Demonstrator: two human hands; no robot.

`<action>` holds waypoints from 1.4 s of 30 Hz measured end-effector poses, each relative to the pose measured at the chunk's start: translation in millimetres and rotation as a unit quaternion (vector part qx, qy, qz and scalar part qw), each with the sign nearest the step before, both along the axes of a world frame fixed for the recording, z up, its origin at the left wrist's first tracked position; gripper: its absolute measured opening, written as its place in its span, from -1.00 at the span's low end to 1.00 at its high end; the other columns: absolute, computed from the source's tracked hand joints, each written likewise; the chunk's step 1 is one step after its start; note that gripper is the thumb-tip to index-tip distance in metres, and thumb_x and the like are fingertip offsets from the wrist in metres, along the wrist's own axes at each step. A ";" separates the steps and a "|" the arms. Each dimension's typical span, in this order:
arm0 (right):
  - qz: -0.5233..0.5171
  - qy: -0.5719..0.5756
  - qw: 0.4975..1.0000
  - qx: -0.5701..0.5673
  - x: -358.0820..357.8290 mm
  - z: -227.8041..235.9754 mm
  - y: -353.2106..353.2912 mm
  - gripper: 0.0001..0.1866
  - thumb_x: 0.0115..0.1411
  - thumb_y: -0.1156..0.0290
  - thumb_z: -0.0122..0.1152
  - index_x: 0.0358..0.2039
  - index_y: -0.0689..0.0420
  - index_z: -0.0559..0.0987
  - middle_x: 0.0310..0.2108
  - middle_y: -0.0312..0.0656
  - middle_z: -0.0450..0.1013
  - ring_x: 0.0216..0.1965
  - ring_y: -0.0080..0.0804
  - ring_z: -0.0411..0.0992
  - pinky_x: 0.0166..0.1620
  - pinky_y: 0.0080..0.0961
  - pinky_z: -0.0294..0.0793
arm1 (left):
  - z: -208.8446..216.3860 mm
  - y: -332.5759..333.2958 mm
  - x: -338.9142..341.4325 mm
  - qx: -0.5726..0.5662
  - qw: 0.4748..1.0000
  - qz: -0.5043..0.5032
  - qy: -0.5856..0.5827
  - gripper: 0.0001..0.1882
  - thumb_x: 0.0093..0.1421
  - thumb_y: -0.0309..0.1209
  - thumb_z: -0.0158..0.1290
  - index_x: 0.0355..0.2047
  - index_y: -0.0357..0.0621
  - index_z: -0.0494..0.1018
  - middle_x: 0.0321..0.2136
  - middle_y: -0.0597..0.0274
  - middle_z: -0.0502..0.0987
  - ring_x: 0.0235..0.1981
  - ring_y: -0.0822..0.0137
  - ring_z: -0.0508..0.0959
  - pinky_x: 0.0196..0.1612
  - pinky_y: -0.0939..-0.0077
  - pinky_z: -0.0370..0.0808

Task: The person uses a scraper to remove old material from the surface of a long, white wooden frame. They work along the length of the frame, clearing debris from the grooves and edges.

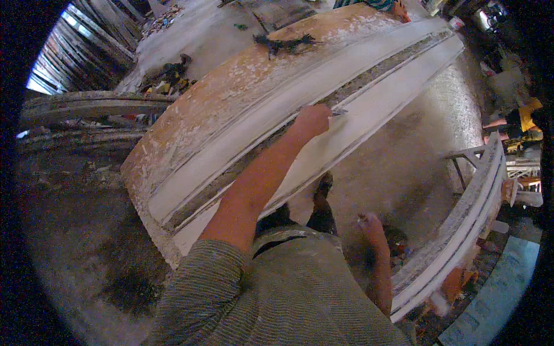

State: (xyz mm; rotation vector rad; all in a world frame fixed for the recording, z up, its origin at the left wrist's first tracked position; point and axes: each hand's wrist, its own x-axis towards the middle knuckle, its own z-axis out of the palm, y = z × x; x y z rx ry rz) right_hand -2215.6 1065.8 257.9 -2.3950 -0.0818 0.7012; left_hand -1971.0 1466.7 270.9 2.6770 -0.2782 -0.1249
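Dusty floor [386, 167] runs beneath and around the long board [392, 92], which lies broad and curved under the left hand [314, 120]. Its fingers are clamped on a small metal blade [339, 112] that pokes out to their right, close over the white face. For a clean result, I would judge, the blade wants a low angle, light even pressure and short strokes lengthwise, with the wrist clear of the rough grey groove [375, 71] behind those fingers. The board looks chalky and smooth beside them, with thin lines along it; farther beyond them curves a brown, flaking border [225, 86], bearing a black tangle [285, 44]. Well below and right of the left fingers hangs the right hand [372, 226], fingers curled; whether they hold anything, I cannot tell. Right of them stands a curved frame [450, 248]; far beyond the left fingers is what seems a co-worker's hand [399, 10].
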 end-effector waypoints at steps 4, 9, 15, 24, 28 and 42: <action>0.006 -0.041 0.998 -0.044 0.3 -3.1 -26.5 -0.67 0.29 0.30 0.23 0.00 0.20 0.63 -0.04 0.07 0.56 0.02 0.06 0.53 0.11 -0.13 0.50 | -8.6 33.3 -23.2 0.003 1.000 -0.009 0.003 -0.73 0.19 -0.27 0.11 -0.11 0.05 0.61 -0.18 0.07 0.65 -0.16 -0.04 0.65 -0.13 0.00 0.60; -0.076 0.029 0.996 -0.035 -6.6 -11.7 -66.0 -0.70 0.29 0.31 0.21 -0.05 0.19 0.63 0.02 0.09 0.53 0.04 0.10 0.51 0.13 -0.12 0.48 | 21.1 127.5 -218.0 -0.303 0.863 0.295 0.277 -0.58 0.39 -0.07 0.08 0.06 -0.08 0.59 -0.26 0.24 0.62 -0.40 0.38 0.56 -0.47 0.36 0.49; -0.042 0.022 0.998 -0.028 20.3 -49.8 -121.9 -0.67 0.28 0.28 0.22 -0.02 0.19 0.62 0.01 0.09 0.53 0.06 0.11 0.49 0.16 -0.13 0.45 | 34.0 77.0 -202.1 -0.265 0.831 0.400 0.280 -0.50 0.38 -0.07 0.13 0.16 -0.14 0.54 -0.33 0.24 0.58 -0.59 0.40 0.47 -0.54 0.41 0.41; 0.028 -0.067 0.995 -0.069 169.9 -33.6 -171.4 -0.68 0.30 0.30 0.21 -0.01 0.20 0.60 -0.02 0.05 0.54 0.03 0.09 0.49 0.14 -0.11 0.46 | -6.0 -63.9 64.1 -0.283 0.904 0.242 0.211 -0.51 0.35 -0.13 0.13 0.01 -0.37 0.55 -0.35 -0.07 0.61 -0.47 0.11 0.64 -0.36 0.15 0.57; -0.117 -0.061 0.991 0.020 182.6 -18.8 -191.4 -0.68 0.30 0.31 0.21 0.00 0.19 0.60 -0.03 0.04 0.55 0.03 0.09 0.49 0.14 -0.11 0.46 | 41.6 -27.4 -41.7 -0.178 0.923 0.291 0.180 -0.59 0.34 -0.19 0.11 -0.01 -0.31 0.58 -0.40 -0.14 0.63 -0.64 0.11 0.58 -0.38 0.14 0.55; 0.018 -0.104 0.994 0.001 157.5 -98.4 -227.5 -0.71 0.31 0.29 0.21 -0.06 0.19 0.64 -0.06 0.06 0.57 0.00 0.06 0.53 0.08 -0.11 0.49 | -70.0 -104.6 123.3 -0.067 0.980 0.181 0.044 -0.53 0.36 -0.08 0.03 0.00 -0.25 0.57 -0.09 -0.28 0.60 0.00 -0.26 0.56 0.13 -0.07 0.47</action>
